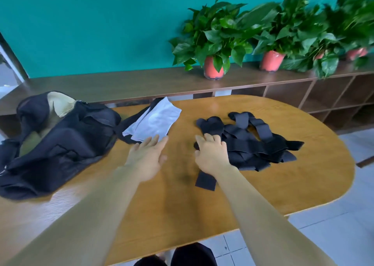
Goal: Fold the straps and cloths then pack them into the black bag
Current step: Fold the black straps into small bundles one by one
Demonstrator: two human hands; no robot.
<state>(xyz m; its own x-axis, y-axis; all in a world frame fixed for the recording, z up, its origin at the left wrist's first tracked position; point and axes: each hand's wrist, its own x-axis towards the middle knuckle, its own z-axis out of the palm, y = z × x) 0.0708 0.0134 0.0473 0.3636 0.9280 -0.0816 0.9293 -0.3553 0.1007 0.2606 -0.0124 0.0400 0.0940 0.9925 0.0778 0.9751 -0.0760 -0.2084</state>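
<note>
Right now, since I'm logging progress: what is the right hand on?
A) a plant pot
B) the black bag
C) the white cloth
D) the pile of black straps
D: the right hand curls its fingers into the pile of black straps; the left hand is open near the white cloth.

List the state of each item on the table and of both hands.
black bag: open, slumped, pale lining showing.
white cloth: folded, lying on a dark cloth.
black straps: unfolded, in a tangled pile.
left hand: open, fingers straight, near the white cloth.
right hand: fingers curled on the black straps.
</note>
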